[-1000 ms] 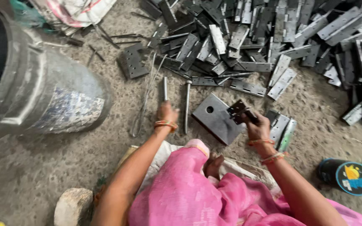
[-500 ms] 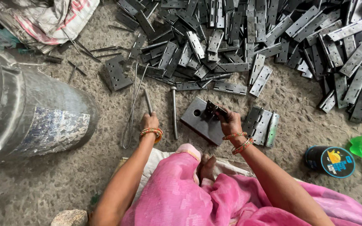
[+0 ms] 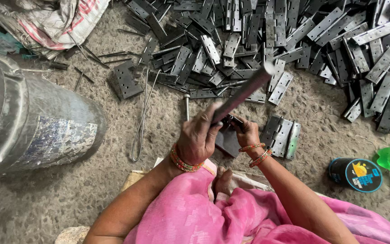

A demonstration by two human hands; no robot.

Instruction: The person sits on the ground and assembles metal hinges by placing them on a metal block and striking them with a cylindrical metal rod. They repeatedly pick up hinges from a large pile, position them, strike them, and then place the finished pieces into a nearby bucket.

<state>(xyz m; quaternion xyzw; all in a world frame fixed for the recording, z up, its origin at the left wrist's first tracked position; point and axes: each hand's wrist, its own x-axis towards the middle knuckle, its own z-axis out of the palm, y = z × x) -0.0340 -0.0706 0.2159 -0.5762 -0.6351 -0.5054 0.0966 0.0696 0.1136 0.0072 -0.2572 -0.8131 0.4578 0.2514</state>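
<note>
Low in the frame, the person's pink-draped lap fills the bottom edge. Just above it, at centre, the left hand (image 3: 198,138) has its fingers wrapped tight around a raised metal bar (image 3: 243,94), slanting toward the upper right. Beside it, the right hand (image 3: 246,134) pinches a hinge (image 3: 229,122) on the dark steel block (image 3: 228,141). Right of the block lie a few finished-looking hinges (image 3: 281,137); across the top, a far larger hinge pile (image 3: 294,40) suggests most of the work remains. A metal drum (image 3: 32,122) sits at the left.
</note>
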